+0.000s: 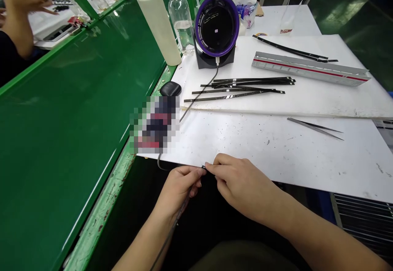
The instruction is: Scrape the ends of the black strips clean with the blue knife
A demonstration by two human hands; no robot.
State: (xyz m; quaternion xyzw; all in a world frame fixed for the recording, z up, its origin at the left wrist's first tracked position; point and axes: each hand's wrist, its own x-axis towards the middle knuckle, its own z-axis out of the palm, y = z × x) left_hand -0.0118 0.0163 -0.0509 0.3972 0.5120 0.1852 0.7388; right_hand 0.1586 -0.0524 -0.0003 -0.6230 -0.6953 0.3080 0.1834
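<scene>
My left hand [181, 183] pinches a thin dark strip [166, 240] close to its end, thumb on top. From there the strip runs down along my left forearm. At that end, my right hand [236, 177] reaches in from the right with its index fingertip touching or almost touching the strip's tip. Its other fingers are curled, and whatever they may pinch is too small to make out. Both hands are just off the near edge of the white table [239, 140]. Several similar black strips [245, 89] lie on the white board beyond.
Tweezers [315, 128] lie at right, before a grey tray [310, 69]. A round purple-rimmed fan [216, 25], a cable [199, 95], a bottle [182, 25] and a black case [170, 89] stand or lie at left. A green partition [76, 111] borders the left; a co-worker's hands show behind it.
</scene>
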